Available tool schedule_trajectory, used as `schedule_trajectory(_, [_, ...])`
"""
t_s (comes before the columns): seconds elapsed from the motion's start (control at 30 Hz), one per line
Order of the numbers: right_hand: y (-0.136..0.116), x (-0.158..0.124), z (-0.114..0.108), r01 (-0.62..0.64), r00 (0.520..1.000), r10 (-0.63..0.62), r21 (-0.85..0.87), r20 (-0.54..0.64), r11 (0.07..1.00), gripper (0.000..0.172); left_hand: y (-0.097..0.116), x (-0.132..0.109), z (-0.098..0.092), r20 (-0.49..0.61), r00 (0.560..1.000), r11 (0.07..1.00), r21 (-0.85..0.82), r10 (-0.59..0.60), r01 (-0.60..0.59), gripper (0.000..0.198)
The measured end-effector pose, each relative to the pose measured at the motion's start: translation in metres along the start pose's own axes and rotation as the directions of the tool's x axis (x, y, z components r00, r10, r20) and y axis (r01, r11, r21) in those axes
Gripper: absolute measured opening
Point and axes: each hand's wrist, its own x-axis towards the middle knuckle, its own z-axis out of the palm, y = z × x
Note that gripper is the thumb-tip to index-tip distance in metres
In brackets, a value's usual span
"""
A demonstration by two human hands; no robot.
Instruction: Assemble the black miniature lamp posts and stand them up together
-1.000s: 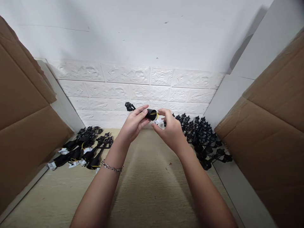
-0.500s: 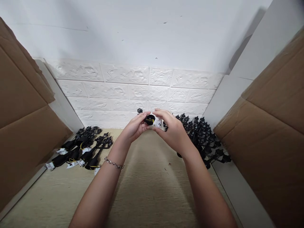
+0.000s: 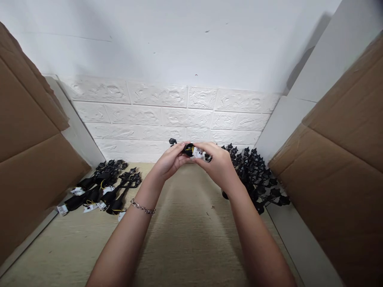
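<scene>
My left hand (image 3: 171, 162) is closed round a small black lamp post (image 3: 189, 149), its hollow base turned toward me and yellow wire showing inside. The lantern end of the post sticks out beyond my left fingers, near the wall. My right hand (image 3: 218, 163) pinches a white plastic base cover (image 3: 198, 152) between thumb and fingers, right beside the open end. Whether the cover touches the rim I cannot tell.
Several black lamp posts with white covers and yellow wires (image 3: 110, 195) lie on the left of the table (image 3: 188, 231). A dense pile of black lamp posts (image 3: 253, 171) is at the right. Cardboard sheets (image 3: 338, 151) flank both sides; a white brick-patterned wall (image 3: 176, 115) stands behind.
My right hand has brought the white cover slightly left and turned it, closer to the post's open end. The lantern end has shifted a little left and down.
</scene>
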Motion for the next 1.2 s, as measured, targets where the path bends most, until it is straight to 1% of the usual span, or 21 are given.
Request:
schedule_trajectory(0.13, [0.001, 0.001, 0.005, -0.058, 0.998, 0.057, -0.038, -0.026, 0.998, 0.04, 0.003, -0.002, 0.004, -0.022, 0.999, 0.999, 0.037, -0.024, 0.025, 0.021])
schedule_trajectory(0.3, [0.002, -0.001, 0.009, -0.065, 0.997, 0.064, -0.03, -0.039, 0.997, 0.035, 0.007, -0.004, 0.006, -0.044, 0.998, 0.997, 0.055, -0.046, 0.048, 0.018])
schedule_trajectory(0.43, [0.001, -0.002, 0.008, -0.054, 0.999, 0.054, -0.04, 0.001, 0.998, 0.035, 0.008, -0.005, 0.005, -0.021, 0.997, 0.993, 0.084, -0.08, 0.081, 0.018])
schedule_trajectory(0.6, [-0.001, -0.003, 0.007, -0.113, 0.991, 0.116, -0.054, 0.06, 0.992, 0.037, 0.011, -0.006, 0.002, -0.006, 0.994, 0.983, 0.142, -0.113, 0.113, 0.023])
schedule_trajectory(0.7, [-0.003, -0.003, 0.007, -0.115, 0.989, 0.118, -0.039, 0.092, 0.993, 0.039, 0.012, -0.006, -0.001, 0.013, 0.99, 0.976, 0.172, -0.138, 0.134, 0.025])
schedule_trajectory(0.8, [-0.005, -0.002, 0.006, -0.116, 0.988, 0.116, -0.005, 0.102, 0.993, 0.039, 0.011, -0.006, -0.005, 0.031, 0.987, 0.97, 0.187, -0.161, 0.152, 0.027])
schedule_trajectory(0.9, [-0.005, -0.002, 0.006, -0.123, 0.987, 0.123, -0.006, 0.1, 0.992, 0.038, 0.01, -0.005, -0.006, 0.021, 0.986, 0.965, 0.211, -0.163, 0.155, 0.03])
schedule_trajectory(1.07, [-0.005, -0.003, 0.009, -0.136, 0.984, 0.142, -0.056, 0.111, 0.989, 0.04, 0.012, -0.008, 0.0, 0.018, 0.991, 0.938, 0.324, -0.135, 0.122, 0.033])
schedule_trajectory(1.2, [-0.003, -0.003, 0.011, -0.146, 0.974, 0.158, -0.081, 0.162, 0.986, 0.042, 0.013, -0.01, 0.004, 0.001, 0.985, 0.895, 0.418, -0.174, 0.158, 0.04])
